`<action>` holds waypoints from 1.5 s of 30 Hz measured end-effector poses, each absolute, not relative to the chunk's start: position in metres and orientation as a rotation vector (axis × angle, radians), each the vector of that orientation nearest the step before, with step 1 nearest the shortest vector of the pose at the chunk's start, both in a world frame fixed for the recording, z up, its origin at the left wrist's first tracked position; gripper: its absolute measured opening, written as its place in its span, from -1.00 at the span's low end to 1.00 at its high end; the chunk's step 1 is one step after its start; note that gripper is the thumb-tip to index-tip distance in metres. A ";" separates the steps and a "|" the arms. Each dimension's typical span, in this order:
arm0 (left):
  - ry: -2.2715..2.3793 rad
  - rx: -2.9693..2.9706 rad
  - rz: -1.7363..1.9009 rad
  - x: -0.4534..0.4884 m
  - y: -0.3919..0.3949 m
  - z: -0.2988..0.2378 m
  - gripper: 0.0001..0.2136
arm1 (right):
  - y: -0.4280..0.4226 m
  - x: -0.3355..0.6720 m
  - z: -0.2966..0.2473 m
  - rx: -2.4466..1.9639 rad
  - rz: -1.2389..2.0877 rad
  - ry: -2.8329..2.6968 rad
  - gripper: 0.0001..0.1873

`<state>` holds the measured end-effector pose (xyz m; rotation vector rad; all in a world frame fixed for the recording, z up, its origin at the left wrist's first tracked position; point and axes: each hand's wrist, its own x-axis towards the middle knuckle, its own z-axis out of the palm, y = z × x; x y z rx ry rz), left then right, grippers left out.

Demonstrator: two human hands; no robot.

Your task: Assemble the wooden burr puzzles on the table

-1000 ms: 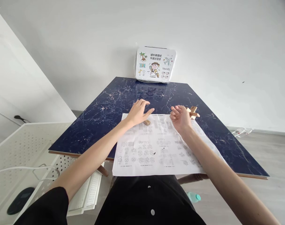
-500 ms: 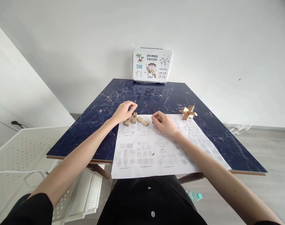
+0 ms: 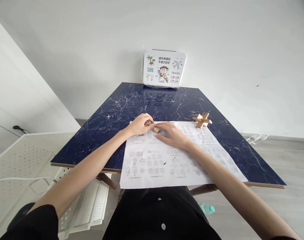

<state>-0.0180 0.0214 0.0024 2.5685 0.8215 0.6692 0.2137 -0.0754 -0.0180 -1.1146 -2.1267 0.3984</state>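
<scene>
Wooden block (image 3: 156, 130) between left hand (image 3: 141, 124) and right hand (image 3: 174, 135).

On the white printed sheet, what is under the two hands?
Parts of small wooden blocks show around the left hand and beside the right hand, on the sheet. Whatever the palms and fingers cover cannot be seen.
</scene>
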 end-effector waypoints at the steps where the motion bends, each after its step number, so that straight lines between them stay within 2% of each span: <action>1: 0.837 2.565 0.698 -0.017 0.020 0.001 -0.62 | -0.076 0.213 -0.018 -1.115 0.403 -2.122 -0.69; 5: 0.896 2.580 0.774 -0.014 0.016 0.001 -0.61 | -0.076 0.212 -0.016 -1.095 0.405 -2.102 -0.81; 14: 0.967 2.554 0.683 -0.001 0.000 0.005 -0.33 | -0.077 0.207 -0.017 -1.078 0.403 -2.136 -0.68; 21: 0.823 2.570 0.652 -0.004 0.001 0.007 -0.45 | -0.071 0.209 -0.023 -1.168 0.292 -2.073 -0.82; 24: 0.769 2.647 0.595 -0.018 0.010 0.012 -0.55 | -0.068 0.213 -0.024 -1.270 0.291 -1.952 -0.74; 28: 0.689 2.779 0.478 -0.030 0.018 0.015 -0.58 | -0.067 0.217 -0.022 -1.393 0.410 -1.770 -0.63; 31: 0.623 2.907 0.463 -0.028 0.018 0.014 -0.57 | -0.069 0.218 -0.019 -1.396 0.568 -1.629 -0.59; 35: 0.759 2.937 0.464 -0.020 0.013 0.012 -0.48 | -0.071 0.216 -0.016 -1.307 0.770 -1.533 -0.53; 45: 1.004 2.821 0.666 -0.014 0.005 0.007 -0.47 | -0.070 0.215 -0.014 -1.260 0.860 -1.470 -0.55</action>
